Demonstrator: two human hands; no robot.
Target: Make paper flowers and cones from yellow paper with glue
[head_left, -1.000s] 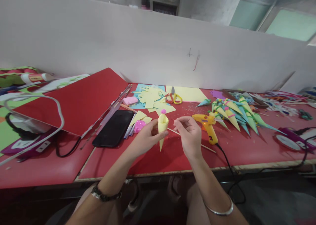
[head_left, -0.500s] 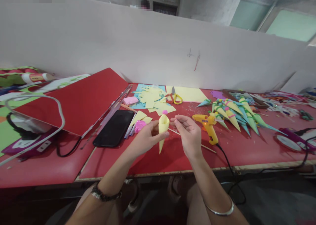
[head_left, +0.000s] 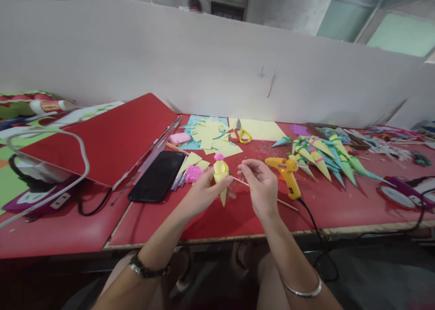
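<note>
A yellow paper cone [head_left: 221, 170], point down, is gripped between the thumb and fingers of my left hand [head_left: 205, 192]. At its open top sits a small pink ball [head_left: 219, 157]. My right hand [head_left: 260, 181] is held just right of the cone, apart from it, with thumb and fingertips pinched together; whatever they hold, if anything, is too small to make out. Beneath my hands runs a thin wooden stick [head_left: 287, 205]. A yellow glue gun [head_left: 285, 171] with a lit orange light lies right of my right hand. Pink clay-like material [head_left: 193, 174] rests left of my left hand.
A black phone [head_left: 157, 176] lies to the left. Scissors [head_left: 240, 135] and yellow paper scraps [head_left: 208, 133] are at the back. Several finished-looking cones [head_left: 321, 158] are heaped at right. A red board [head_left: 112, 138] leans at left; the glue gun's cord [head_left: 311, 219] drops over the table edge.
My left hand has turned and tilted the cone, its top moving left with the pink ball. My right hand has barely moved.
</note>
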